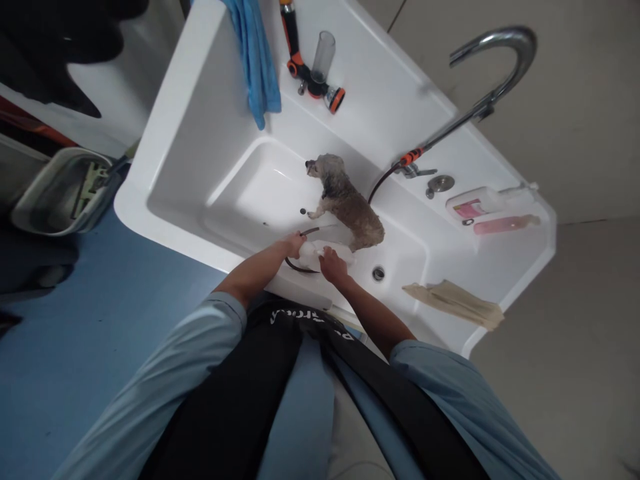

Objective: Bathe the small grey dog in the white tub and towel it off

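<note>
In the tub [240, 200] a wet, tan-and-grey small dog [357, 210] sits upright with its head turned to the left. Near the tub's front wall, my left hand [294, 245] is closed around one end of a white, bottle-like container [311, 253]. My right hand [334, 265] grips the same container from the other side, fingers curled over it. Both hands are close to the dog but apart from it. A thin dark hose [300, 269] loops around the hands; part of it is hidden behind them.
A blue towel [255, 60] hangs over the back rim beside an orange-and-black spray nozzle [315, 87]. Right of the dog are a curved faucet [520, 60], a labelled bottle [473, 205], a pink bottle [500, 225], a drain [379, 273] and a beige cloth [455, 301].
</note>
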`<state>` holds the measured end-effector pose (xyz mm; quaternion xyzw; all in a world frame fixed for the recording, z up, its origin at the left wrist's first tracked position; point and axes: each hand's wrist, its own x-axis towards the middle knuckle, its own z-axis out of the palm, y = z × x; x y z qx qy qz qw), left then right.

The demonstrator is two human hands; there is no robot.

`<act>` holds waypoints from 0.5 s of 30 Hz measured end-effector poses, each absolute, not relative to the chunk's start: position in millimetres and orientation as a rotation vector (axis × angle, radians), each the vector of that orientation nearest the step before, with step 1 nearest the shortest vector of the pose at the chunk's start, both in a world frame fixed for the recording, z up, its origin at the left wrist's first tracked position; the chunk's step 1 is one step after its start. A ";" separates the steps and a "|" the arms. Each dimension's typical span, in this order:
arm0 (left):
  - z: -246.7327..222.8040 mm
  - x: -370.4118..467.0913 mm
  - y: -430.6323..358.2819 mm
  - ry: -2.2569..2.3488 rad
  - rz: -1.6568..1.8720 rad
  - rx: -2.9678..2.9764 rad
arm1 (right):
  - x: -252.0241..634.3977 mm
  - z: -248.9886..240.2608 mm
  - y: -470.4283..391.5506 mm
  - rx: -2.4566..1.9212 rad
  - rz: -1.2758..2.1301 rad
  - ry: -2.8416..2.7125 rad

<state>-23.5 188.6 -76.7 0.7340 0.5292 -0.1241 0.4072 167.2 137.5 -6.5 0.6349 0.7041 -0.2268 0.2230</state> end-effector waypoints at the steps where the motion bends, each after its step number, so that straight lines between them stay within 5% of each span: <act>1: -76.1 -23.1 188.8 1.345 -0.340 1.848 | 169.2 -5.2 137.6 1.763 -0.629 1.942; 15: -82.3 -24.6 190.5 1.348 -0.353 1.847 | 162.4 -13.4 132.6 1.779 -0.590 1.974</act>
